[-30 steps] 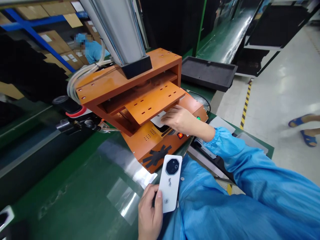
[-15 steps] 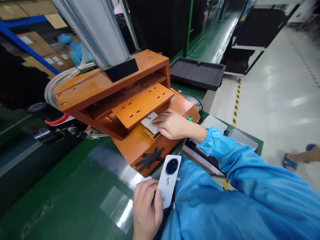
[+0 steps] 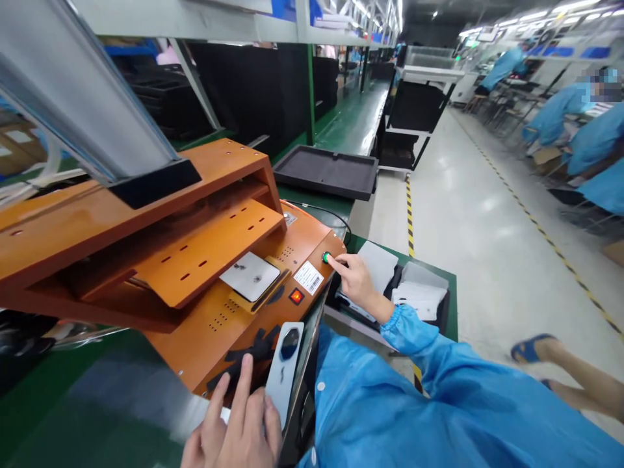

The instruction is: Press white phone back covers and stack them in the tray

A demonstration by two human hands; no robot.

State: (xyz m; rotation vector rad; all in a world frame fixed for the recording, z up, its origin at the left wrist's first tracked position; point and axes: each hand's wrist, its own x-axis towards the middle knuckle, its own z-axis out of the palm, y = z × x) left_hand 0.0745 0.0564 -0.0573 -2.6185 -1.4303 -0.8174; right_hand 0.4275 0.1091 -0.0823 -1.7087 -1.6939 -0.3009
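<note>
My right hand (image 3: 355, 281) points one finger at the green button (image 3: 325, 257) on the front corner of the orange press machine (image 3: 209, 260), its other fingers curled. A white phone back (image 3: 249, 275) lies in the machine's nest, under the orange upper plate. My left hand (image 3: 234, 426) is at the bottom edge. Its thumb and palm pinch a second white phone (image 3: 284, 370) with a round black camera, while two fingers stretch out over the black tape cross on the machine's front.
A black foam tray (image 3: 326, 173) lies on the green belt beyond the machine. White parts (image 3: 420, 292) sit in a tray to my right. An aisle with yellow-black tape runs on the right, with a person's sandalled foot (image 3: 531, 350) and workers in blue further off.
My right hand left the white phone back in the nest and moved right to the green button. My head turned right and up; my left hand with the phone shifted toward the machine.
</note>
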